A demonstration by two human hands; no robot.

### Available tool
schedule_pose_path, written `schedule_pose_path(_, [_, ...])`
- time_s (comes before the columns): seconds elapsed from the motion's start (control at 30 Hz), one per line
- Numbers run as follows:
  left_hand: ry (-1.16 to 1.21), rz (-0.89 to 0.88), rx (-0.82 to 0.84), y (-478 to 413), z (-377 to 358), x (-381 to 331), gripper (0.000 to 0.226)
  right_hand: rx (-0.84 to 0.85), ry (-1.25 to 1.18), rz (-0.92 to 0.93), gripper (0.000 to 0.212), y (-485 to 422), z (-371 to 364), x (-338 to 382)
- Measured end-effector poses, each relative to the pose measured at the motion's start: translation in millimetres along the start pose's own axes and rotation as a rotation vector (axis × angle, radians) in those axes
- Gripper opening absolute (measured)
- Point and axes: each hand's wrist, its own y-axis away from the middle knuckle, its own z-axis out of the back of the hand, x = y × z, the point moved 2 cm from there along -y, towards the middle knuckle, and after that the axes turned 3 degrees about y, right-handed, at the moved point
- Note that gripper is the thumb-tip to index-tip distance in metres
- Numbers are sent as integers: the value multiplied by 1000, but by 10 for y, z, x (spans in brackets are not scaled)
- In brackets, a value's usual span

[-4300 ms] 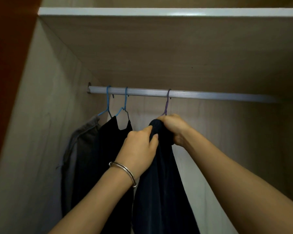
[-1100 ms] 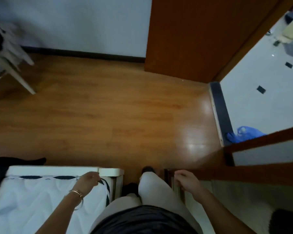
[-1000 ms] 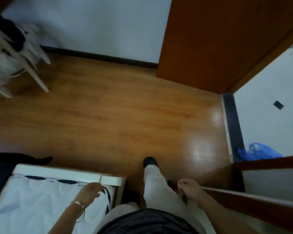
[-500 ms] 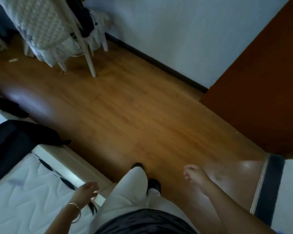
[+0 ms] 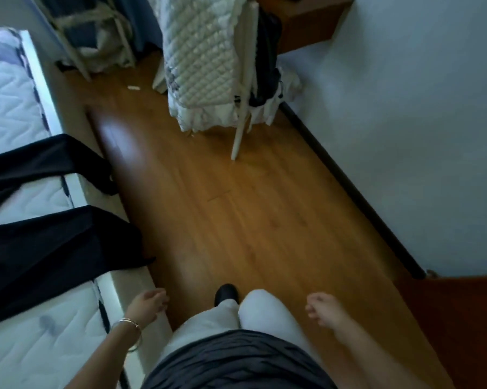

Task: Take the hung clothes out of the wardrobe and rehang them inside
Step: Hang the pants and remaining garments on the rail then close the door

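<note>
- Looking down at wood-plank floor [image 5: 236, 214], warm brown, glossy patch of glare nr the bed edge.
- Bed w/ white quilted mattress [image 5: 9, 102] along the left; pale frame edge [image 5: 130, 287] bordering the floor.
- Two dark garments on the mattress, ends hanging over the frame edge: far garment [image 5: 40, 164] and near garment [image 5: 48, 248], a strip of mattress showing btwn them.
- Left hand [image 5: 148, 303] low, just beside the frame edge, fingers loosely curled, holding nothing; bangles [image 5: 130, 325] on the wrist.
- Right hand [image 5: 322, 307] out over the floor, well apart from the bed, fingers half curled, empty.
- Light trousers [image 5: 253, 307] and one dark shoe [image 5: 226, 293] btwn the two hands; dark pleated top [image 5: 236, 360] at bottom of view.
- White drying rack [image 5: 243, 88] at the far end, draped w/ a pale quilted cover [image 5: 200, 51]; dark cloth behind it.
- White wall [image 5: 405, 122] on the right w/ dark skirting [image 5: 349, 178] along its base.
- Reddish-brown wood panel [image 5: 461, 318] at lower right; cannot tell if door or wardrobe side.
- Second pale frame w/ cloth [image 5: 96, 32] at upper left, blurred.
</note>
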Motion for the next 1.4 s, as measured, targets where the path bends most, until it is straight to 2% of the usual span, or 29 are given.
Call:
schedule_pose_path(0.17, [166, -12, -65, -286, 243, -512, 25, -14, 1, 157, 27, -371, 158, 1438])
schedule_pose_path(0.47, [497, 345, -260, -753, 517, -841, 20, 167, 378, 114, 26, -1355, -26, 2986])
schedule_pose_path(0.63, [743, 294, -406, -797, 733, -1408, 14, 157, 593, 128, 16, -1767, -126, 4140])
schedule_pose_path(0.77, [886, 308, -527, -776, 904, -1357, 19, 164, 788, 268, 17, -1823, -741, 5231])
schedule_pose_path(0.9, [1092, 496, -554, -755, 906, -1040, 25, 281, 880, 541, 26, -1579, -1727, 6121])
schedule_pose_path(1.03, [1329, 664, -542, -791, 932, -869, 27, 434, 927, 640, 25, -1148, -2598, 6559])
schedule_pose_path(1.13, [1399, 733, -548, -940, 1038, -741, 29, 528, 1030, 682, 19, -938, -3057, 6636])
schedule_pose_path(1.3, [1450, 661, -603, -1074, 1586, -988, 17, 537, 1242, 667, 12, -910, -3527, 6682])
schedule_pose_path(1.4, [1492, 573, -679, -1077, 1941, -1140, 19, 488, 1402, 690, 8, -890, -3706, 6844])
